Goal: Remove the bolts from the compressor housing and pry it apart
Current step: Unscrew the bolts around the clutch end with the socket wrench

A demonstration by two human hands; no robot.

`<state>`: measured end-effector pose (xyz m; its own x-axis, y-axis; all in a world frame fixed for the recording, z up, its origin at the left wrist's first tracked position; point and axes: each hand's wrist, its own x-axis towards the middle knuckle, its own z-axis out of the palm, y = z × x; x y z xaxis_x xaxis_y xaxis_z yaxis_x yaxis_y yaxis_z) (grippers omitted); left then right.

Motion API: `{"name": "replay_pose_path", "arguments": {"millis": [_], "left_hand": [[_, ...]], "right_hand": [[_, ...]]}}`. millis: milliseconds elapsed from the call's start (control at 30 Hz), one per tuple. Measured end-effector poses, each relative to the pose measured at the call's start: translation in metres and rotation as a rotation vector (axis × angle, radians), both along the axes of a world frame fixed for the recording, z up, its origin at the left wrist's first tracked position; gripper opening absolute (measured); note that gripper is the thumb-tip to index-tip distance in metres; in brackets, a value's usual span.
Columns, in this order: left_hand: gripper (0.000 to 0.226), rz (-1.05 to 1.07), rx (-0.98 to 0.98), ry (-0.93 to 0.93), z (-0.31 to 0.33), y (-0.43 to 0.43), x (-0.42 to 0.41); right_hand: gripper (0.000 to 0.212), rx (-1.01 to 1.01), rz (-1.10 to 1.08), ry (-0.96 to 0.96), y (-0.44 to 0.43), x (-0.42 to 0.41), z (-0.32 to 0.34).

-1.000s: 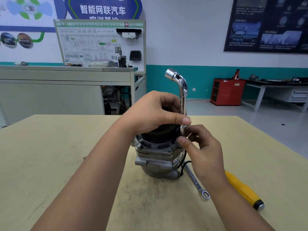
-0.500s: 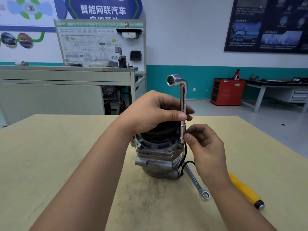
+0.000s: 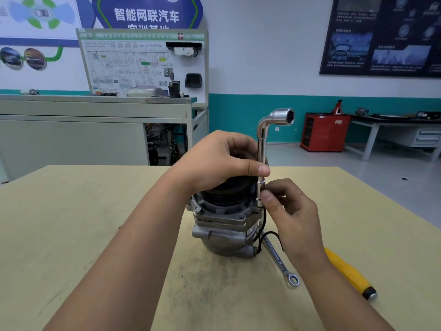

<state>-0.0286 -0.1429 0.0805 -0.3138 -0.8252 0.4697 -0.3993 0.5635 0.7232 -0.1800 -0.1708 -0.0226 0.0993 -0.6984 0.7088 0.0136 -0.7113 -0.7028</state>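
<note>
The wrench (image 3: 262,149) has swung its elbow from left round to right, so I judge the hidden bolt is backing out. My right grip (image 3: 293,216) pinches its shaft; my left grip (image 3: 219,158) clasps the compressor (image 3: 222,225), upright on the surface (image 3: 71,223).

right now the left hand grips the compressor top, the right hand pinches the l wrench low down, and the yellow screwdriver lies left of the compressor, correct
One slip: the head view shows the yellow screwdriver right of the compressor, not left. The left hand does grip its top; the right hand pinches the L wrench low down.
</note>
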Motion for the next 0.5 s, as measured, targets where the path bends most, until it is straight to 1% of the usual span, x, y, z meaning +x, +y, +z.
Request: {"name": "replay_pose_path", "arguments": {"millis": [33, 133, 200, 333, 500], "left_hand": [[0.018, 0.005, -0.001, -0.003, 0.0002, 0.0002, 0.0001], [0.016, 0.02, -0.01, -0.017, -0.0003, -0.0003, 0.0007], [0.016, 0.021, -0.013, -0.021, -0.0004, -0.0007, 0.0011], [0.017, -0.002, -0.01, 0.0, -0.0007, -0.0015, 0.0027], [0.017, -0.075, 0.024, 0.035, -0.0026, -0.0019, 0.0032]], "right_hand": [[0.008, 0.0, -0.011, 0.005, 0.0004, 0.0003, -0.0001], [0.025, 0.019, -0.038, 0.001, 0.0001, 0.0016, -0.0013], [0.033, 0.028, -0.041, -0.023, -0.0006, 0.0014, -0.0018], [0.031, 0.05, -0.023, -0.06, -0.0012, 0.0007, -0.0006], [0.04, 0.061, -0.008, -0.072, -0.0026, 0.0, -0.0015]]}}
